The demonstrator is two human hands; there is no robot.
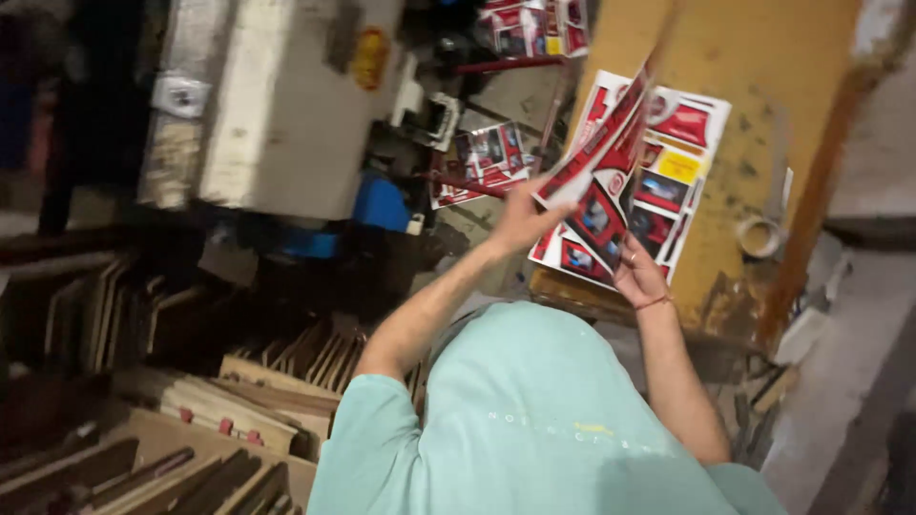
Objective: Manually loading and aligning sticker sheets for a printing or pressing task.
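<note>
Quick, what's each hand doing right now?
Left hand: closed on the lifted red printed sheet.
Right hand: resting on the sheet stack; grip cannot be told.

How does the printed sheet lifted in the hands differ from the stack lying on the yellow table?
The lifted sheet is raised off the surface, curved and tilted, pinched by the left hand with the right hand below it; the stack lies flat on the yellow table. The lifted sheet shows edge-on, the stack face-up. Both are red-and-white printed cardboard.
</note>
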